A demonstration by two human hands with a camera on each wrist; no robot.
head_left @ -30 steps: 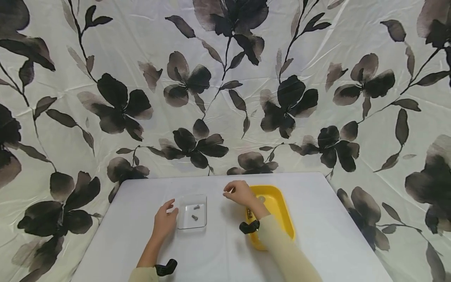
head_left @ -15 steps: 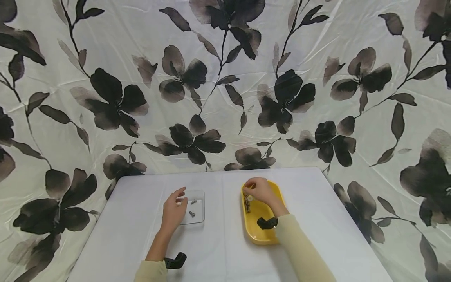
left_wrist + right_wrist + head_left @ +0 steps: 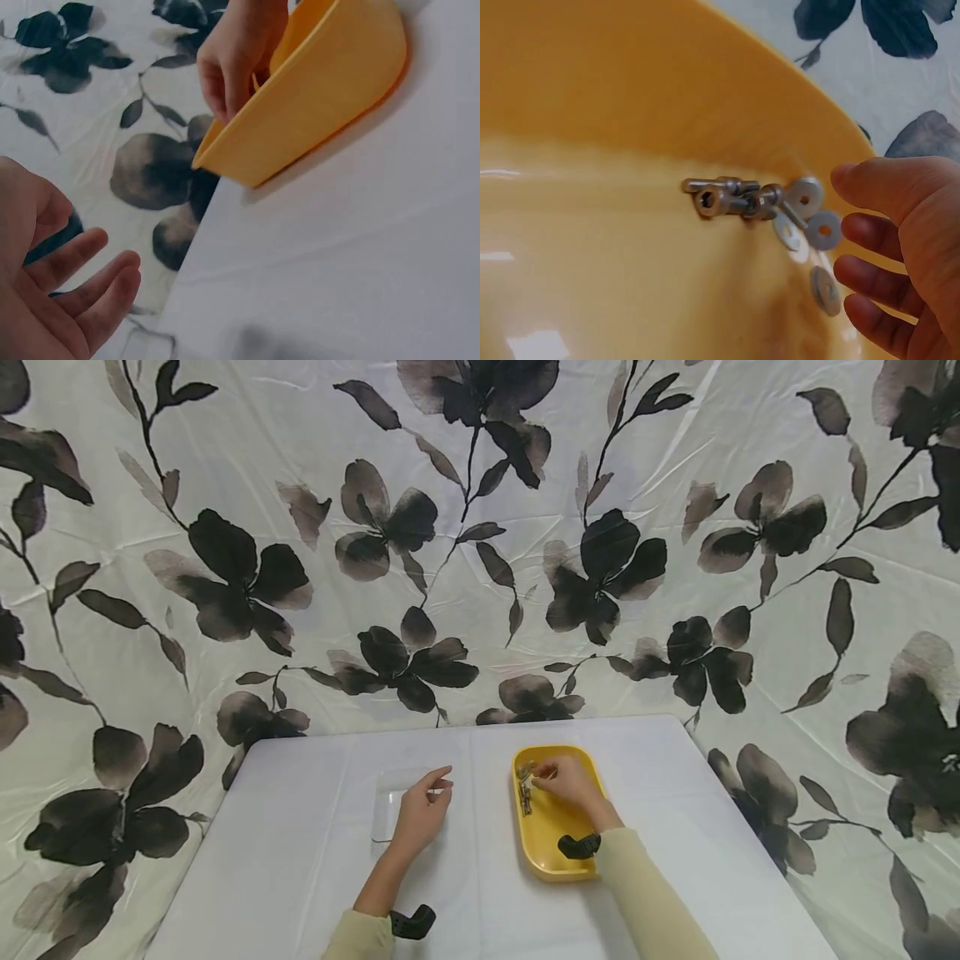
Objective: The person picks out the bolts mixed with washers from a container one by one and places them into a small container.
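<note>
In the head view my right hand [image 3: 567,782] is inside the yellow tray [image 3: 546,847], over its left side. The right wrist view shows socket-head bolts [image 3: 718,201] lying in a cluster on the tray floor, with several flat washers [image 3: 824,230] beside them. The fingertips of that hand are right at the washers, loosely bent, with nothing between them and the thumb. My left hand [image 3: 422,814] hangs over the right part of a clear square box [image 3: 383,814], fingers loosely bent and holding nothing. It hides much of the box and its contents.
A white-covered table [image 3: 300,843] carries both containers, the box left of the tray. A floral cloth [image 3: 480,568] hangs behind the table's far edge. Each wrist wears a black camera mount, such as the left one [image 3: 413,922].
My right hand has moved from left of the tray to inside it. My left hand has shifted right, from beside the clear box to over it, covering the two bolts seen in there.
</note>
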